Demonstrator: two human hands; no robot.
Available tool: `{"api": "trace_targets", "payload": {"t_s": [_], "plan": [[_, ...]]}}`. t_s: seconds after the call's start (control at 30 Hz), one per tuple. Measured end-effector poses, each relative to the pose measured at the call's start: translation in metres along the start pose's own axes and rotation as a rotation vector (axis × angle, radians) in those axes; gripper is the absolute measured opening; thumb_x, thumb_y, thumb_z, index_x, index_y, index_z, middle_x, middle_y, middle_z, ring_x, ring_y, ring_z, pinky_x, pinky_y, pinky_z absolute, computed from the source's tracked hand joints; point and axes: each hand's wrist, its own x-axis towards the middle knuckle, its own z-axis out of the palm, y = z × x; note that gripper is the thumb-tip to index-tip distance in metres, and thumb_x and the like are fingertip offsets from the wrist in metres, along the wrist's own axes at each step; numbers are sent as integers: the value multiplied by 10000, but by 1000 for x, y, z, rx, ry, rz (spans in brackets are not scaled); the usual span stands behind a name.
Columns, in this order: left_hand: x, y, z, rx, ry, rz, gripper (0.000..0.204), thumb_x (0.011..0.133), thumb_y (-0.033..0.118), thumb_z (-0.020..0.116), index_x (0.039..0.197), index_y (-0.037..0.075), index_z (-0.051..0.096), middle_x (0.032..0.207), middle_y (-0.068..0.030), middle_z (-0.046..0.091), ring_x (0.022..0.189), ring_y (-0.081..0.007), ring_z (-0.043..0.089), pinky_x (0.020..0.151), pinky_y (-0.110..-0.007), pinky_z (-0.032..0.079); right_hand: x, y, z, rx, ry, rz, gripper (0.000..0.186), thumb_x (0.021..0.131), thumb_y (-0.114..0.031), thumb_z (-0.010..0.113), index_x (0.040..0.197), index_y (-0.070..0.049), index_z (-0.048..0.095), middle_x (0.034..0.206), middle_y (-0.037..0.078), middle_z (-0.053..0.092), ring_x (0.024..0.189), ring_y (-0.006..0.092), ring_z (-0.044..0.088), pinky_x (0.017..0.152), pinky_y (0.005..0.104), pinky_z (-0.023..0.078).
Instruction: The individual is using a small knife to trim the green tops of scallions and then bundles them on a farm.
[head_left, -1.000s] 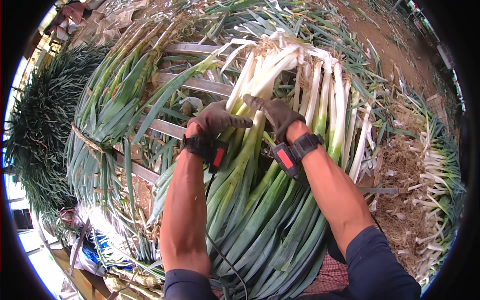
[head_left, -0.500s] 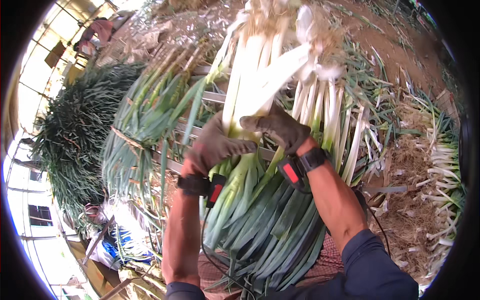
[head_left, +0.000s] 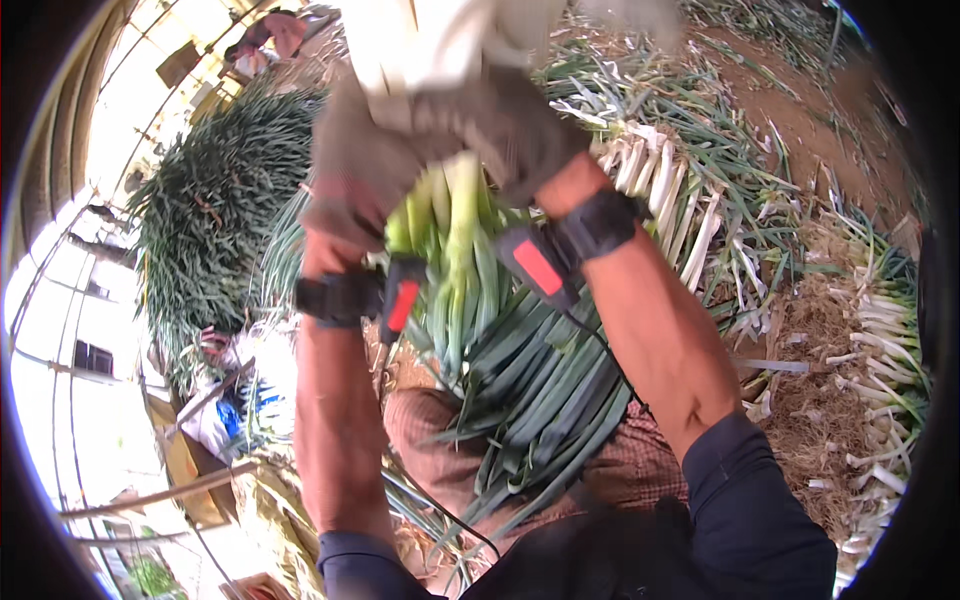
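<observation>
Both gloved hands are raised at the top middle, wrapped round a bunch of leeks [head_left: 460,225]. My left hand [head_left: 360,165] closes on its left side and my right hand [head_left: 515,130] on its right. White stalks, blurred, rise above the gloves and run out of the frame at the top. Green leaves hang down below the hands. More long leek leaves [head_left: 545,370] drape over my lap beneath my right forearm. To the right of my right hand, another row of leeks [head_left: 660,175] lies with its white ends away from me.
A big pile of dark green leaves [head_left: 230,210] stands at the left. Along the right lies a long row of leeks [head_left: 890,350], beside trimmed roots [head_left: 815,390] heaped on the ground. A wooden pole [head_left: 165,490] and yellow sacking [head_left: 275,505] are at the lower left.
Both hands have lifted the leek bunch up and slightly left, so its root ends have left the frame. The view has shifted, and the tied bundle at left is now mostly hidden.
</observation>
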Motion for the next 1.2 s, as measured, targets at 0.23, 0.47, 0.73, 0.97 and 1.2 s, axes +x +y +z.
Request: {"api": "trace_targets", "payload": {"t_s": [0.23, 0.47, 0.73, 0.97, 1.2], "plan": [[-7, 85, -102, 399, 71, 200, 819, 889, 161, 808, 1548, 11, 346, 1125, -169, 773, 1031, -280, 751, 885, -382, 619, 29, -86, -10, -77, 102, -22, 457, 938, -269, 802, 1284, 8, 689, 1133, 85, 753, 1036, 179, 720, 929, 326, 592], [-38, 132, -109, 331, 53, 143, 994, 847, 194, 841, 1629, 73, 240, 1137, -207, 768, 1030, -363, 751, 910, -428, 618, -15, -132, -5, 5, 241, -60, 431, 960, -174, 744, 1343, 1, 655, 1242, 91, 721, 1141, 186, 687, 988, 333, 566], [-100, 125, -34, 225, -252, -351, 1252, 790, 252, 896, 1732, 140, 78, 1179, -231, 761, 1053, -458, 747, 997, -470, 595, -155, -73, 74, 891, 290, 323, 386, 981, -74, 689, 1362, -31, 643, 1328, 64, 691, 1213, 170, 652, 1019, 331, 546], [-243, 39, 66, -885, -220, -649, 1118, 719, -156, 848, 1622, 97, 238, 1356, -150, 648, 1163, -202, 660, 912, -400, 610, -235, -25, 105, 827, -49, 1166, 534, 1001, -548, 709, 1159, -40, 757, 1078, 87, 768, 955, 162, 725, 851, 347, 568], [-271, 22, 69, -711, -26, -723, 883, 708, -192, 842, 1477, 35, 472, 1301, -108, 698, 1093, -180, 705, 861, -328, 631, -205, -33, 32, 101, -638, 714, 575, 943, -512, 748, 1268, -42, 685, 1134, 133, 747, 913, 193, 727, 833, 364, 576]]}}
